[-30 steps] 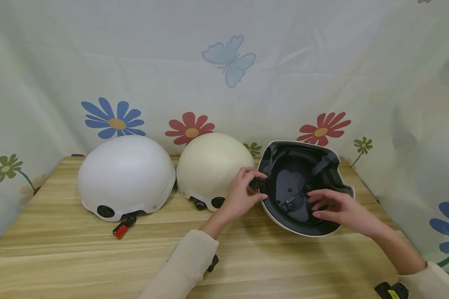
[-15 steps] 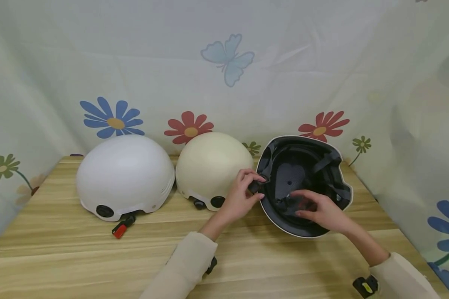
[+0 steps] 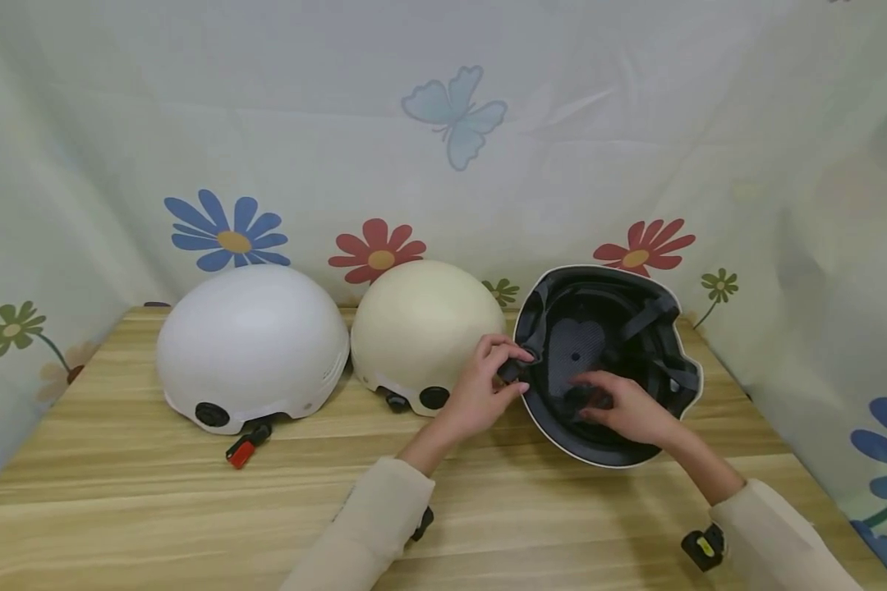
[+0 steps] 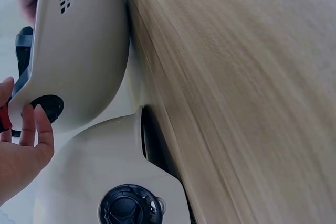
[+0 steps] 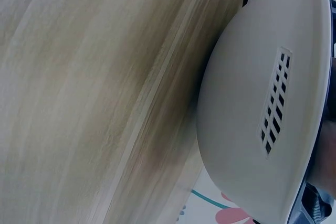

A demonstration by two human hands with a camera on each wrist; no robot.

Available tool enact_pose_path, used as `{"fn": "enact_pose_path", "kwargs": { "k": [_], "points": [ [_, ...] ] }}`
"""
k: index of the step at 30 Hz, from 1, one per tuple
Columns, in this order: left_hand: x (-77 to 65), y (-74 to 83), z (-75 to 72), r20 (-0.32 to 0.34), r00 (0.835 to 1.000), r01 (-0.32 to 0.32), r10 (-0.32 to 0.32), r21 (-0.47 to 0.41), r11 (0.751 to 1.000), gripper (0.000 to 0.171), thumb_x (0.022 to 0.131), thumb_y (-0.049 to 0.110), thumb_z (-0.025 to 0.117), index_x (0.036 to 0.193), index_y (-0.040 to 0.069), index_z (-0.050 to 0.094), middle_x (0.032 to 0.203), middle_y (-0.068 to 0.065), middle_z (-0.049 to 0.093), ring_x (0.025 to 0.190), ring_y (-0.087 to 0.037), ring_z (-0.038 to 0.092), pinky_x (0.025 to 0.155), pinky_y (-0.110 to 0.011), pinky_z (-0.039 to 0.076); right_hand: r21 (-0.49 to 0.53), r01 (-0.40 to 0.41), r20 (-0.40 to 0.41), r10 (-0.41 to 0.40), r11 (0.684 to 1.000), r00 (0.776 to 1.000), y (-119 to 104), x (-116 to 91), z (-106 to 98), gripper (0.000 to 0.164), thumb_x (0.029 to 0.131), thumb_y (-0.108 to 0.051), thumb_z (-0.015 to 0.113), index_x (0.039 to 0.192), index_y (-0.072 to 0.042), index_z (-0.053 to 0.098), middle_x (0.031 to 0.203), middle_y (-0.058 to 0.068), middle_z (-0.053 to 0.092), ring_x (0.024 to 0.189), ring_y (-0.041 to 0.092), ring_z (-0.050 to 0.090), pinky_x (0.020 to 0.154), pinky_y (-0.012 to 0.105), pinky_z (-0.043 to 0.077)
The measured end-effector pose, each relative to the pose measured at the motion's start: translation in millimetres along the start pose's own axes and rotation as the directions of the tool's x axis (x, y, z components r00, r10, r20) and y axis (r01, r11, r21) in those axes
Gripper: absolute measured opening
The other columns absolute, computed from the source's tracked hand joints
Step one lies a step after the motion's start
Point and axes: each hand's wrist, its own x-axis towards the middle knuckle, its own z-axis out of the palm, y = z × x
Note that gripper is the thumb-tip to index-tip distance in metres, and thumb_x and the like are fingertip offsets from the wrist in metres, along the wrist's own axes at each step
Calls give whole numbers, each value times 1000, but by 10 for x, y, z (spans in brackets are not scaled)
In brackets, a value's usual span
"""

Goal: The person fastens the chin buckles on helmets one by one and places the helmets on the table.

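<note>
At the right of the table an upturned helmet shows its black lining, with straps inside. My left hand pinches a black-and-red buckle at the left rim; in the left wrist view other fingertips touch the shell by a round black disc. My right hand reaches inside, thumb and fingers bent around a dark part of the straps low in the lining; I cannot tell if they grip it. In the right wrist view the vented pale shell hides most of that hand.
A cream helmet stands right beside the upturned one, and a white helmet is farther left, its red-and-black buckle lying on the wooden table. A flowered curtain closes off the back and sides.
My right hand has moved left and deeper into the upturned helmet, its fingers closing in. The helmet has tipped slightly, its far rim higher. The left hand keeps its hold.
</note>
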Motion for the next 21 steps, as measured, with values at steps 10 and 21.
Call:
{"fn": "enact_pose_path", "kwargs": {
  "k": [10,21],
  "points": [
    [-1,0,-19,9,1000,16,-16,5,1000,27,82,4,67,109,7,60,118,-10,44,76,-16,52,65,-21,47,12,-29,-129,31,1000,991,-19,-51,-128,21,81,-1,67,102,-1,63,92,8,60,78,13,59,68,24,50],
    [24,8,-89,2,995,96,-96,14,995,32,87,7,62,118,6,57,116,-10,50,92,-18,53,72,-21,47,106,32,-206,-9,994,978,-115,-135,-321,25,83,-4,65,108,-2,61,88,6,58,75,9,55,62,18,47]
  ]
}}
